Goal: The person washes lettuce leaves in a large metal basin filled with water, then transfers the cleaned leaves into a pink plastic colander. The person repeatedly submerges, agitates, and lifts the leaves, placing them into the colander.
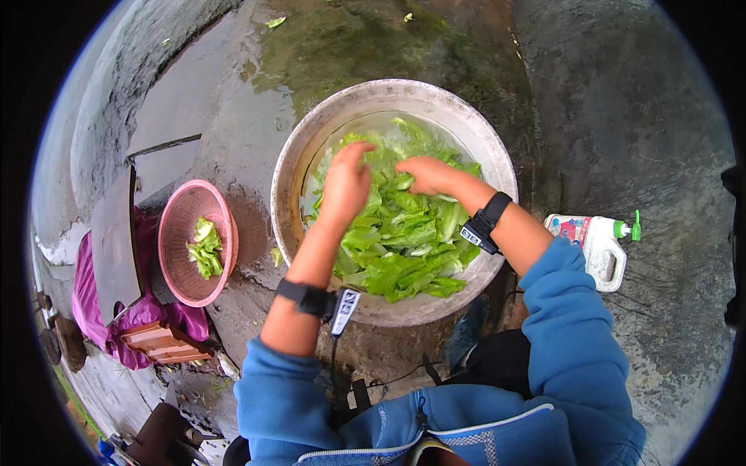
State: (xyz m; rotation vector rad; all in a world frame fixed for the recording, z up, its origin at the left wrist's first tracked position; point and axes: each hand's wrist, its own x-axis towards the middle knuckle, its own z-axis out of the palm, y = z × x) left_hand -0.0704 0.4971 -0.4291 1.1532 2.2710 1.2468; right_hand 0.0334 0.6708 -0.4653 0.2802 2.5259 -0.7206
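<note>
A wide, round metal basin (393,317) stands on the ground before me, holding water and many loose green lettuce leaves (402,233). Over the leaves at the basin's left side is my left hand (348,183), slightly blurred, thumb and forefinger apart and nothing visible between them. My right hand (431,175) reaches in from the right, low among the leaves. Between its thumb and forefinger shows a piece of lettuce leaf (404,182); its other fingers are partly hidden.
Left of the basin, a pink plastic basket (198,300) contains a few lettuce leaves (205,247). Beyond it are purple plastic sheeting (93,291), a leaning grey board (116,250) and a reddish-brown ridged piece (163,343). A white jug (606,256) with a green pump lies at right on wet concrete (635,145).
</note>
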